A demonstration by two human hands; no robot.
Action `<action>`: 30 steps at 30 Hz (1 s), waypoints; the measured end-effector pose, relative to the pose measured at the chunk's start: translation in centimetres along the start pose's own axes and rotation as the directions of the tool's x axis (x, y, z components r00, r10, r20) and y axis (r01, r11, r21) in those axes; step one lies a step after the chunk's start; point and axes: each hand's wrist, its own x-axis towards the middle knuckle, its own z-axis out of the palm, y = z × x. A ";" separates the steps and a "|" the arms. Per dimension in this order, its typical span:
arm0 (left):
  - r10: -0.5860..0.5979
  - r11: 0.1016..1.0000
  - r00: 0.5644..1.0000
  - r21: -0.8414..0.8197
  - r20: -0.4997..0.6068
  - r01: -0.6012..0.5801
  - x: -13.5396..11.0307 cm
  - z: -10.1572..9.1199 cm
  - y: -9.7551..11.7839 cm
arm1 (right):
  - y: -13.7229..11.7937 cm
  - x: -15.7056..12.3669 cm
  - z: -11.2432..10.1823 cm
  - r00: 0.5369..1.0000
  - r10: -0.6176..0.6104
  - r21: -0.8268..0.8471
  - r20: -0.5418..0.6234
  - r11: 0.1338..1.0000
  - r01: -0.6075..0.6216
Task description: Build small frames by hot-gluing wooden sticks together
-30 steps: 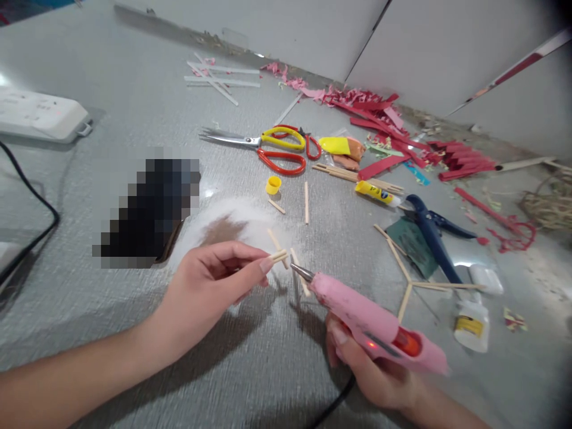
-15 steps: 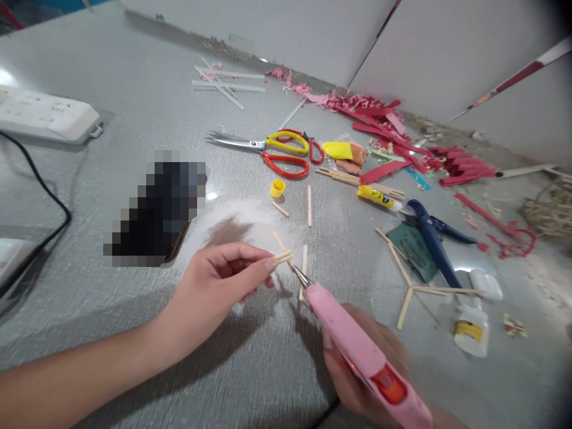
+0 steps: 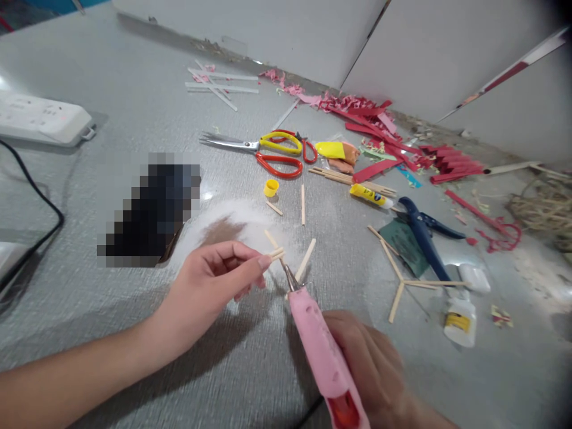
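Note:
My left hand (image 3: 212, 289) pinches a small bundle of short wooden sticks (image 3: 277, 254) between thumb and fingers, their ends pointing right. My right hand (image 3: 373, 366) grips a pink hot glue gun (image 3: 324, 354) from below, its metal nozzle aimed up and left, close to the stick ends. A loose wooden stick (image 3: 305, 260) lies on the grey table just beyond the nozzle, tilted.
Scissors with yellow and red handles (image 3: 268, 152), a yellow cap (image 3: 270, 187), a glue stick (image 3: 370, 195), blue pliers (image 3: 422, 235), a joined three-stick shape (image 3: 402, 283), a white glue bottle (image 3: 459, 313) and red paper scraps (image 3: 393, 134) lie beyond. A power strip (image 3: 42, 118) sits at left.
The glue gun has swung round so its body points toward me and its nozzle moved left, nearer the held sticks. The loose stick by the nozzle now lies tilted.

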 end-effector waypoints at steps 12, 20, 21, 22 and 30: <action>0.028 1.000 1.000 -0.005 0.010 -0.028 0.0 -0.2 -0.5 | -0.6 0.7 0.0 0.999 -0.020 -0.114 -0.036 0.993 0.015; 0.015 1.000 1.000 0.000 0.015 -0.015 -0.1 -0.3 -0.4 | -0.8 1.2 0.2 0.995 -0.040 -0.144 -0.091 0.989 0.026; 0.016 1.000 1.000 0.004 0.013 -0.016 -0.1 -0.3 -0.4 | -0.8 1.3 0.2 0.995 -0.040 -0.148 -0.090 0.989 0.026; 0.017 1.000 1.000 0.009 0.012 -0.017 -0.1 -0.2 -0.4 | -0.7 1.2 0.2 0.995 -0.039 -0.151 -0.088 0.988 0.025; 0.027 1.000 1.000 0.009 0.009 -0.027 0.0 -0.2 -0.4 | -0.8 1.1 0.0 0.997 -0.043 -0.125 -0.065 0.992 0.034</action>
